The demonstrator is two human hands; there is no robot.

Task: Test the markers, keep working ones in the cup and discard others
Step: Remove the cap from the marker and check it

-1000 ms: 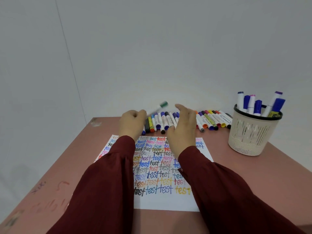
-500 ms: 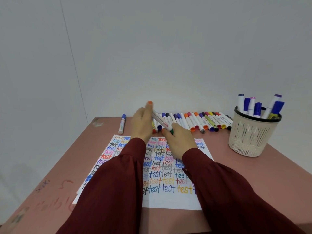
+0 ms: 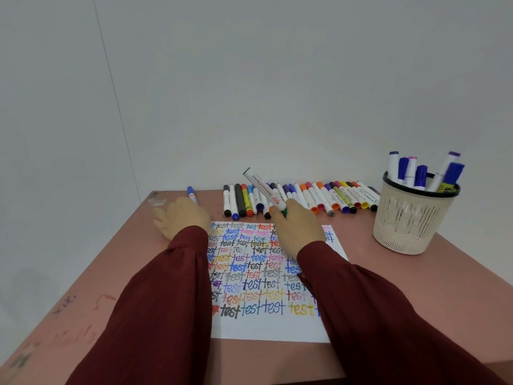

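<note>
While the head camera looks down over both dark red sleeves (image 3: pixel 155 315), I read the right hand (image 3: pixel 298 232) as curled round a whiteboard marker (image 3: pixel 263 190). Fingers and thumb close on its lower end, where a green part shows just above the knuckles. The white barrel slants up and to the left, its green-edged far end raised above the row of markers (image 3: pixel 319 197). The hand sits over the top edge of the paper (image 3: pixel 272 326); it hides the tip, so I cannot tell whether the tip meets the sheet. The left hand (image 3: pixel 181 218) lies palm down on the table (image 3: pixel 416 295) just left of the paper, fingers loosely spread, gripping nothing that I can see. A blue-capped marker (image 3: pixel 191 193) lies just beyond it, partly covered; I cannot tell if they touch.

The paper is a flat white sheet filled with rows of the word "test" in many inks. The table is smooth, dull pink-brown, with faint scribbles near its left edge. The row is made of round barrels, white or dark, with coloured caps, lying side by side along the back edge by the wall. At the right stands the cup (image 3: pixel 410 223), a cream plastic basket with slotted walls, fine mesh at the base and a black rim. It holds standing markers (image 3: pixel 420 176), upright or leaning, capped blue, purple and pink.
</note>
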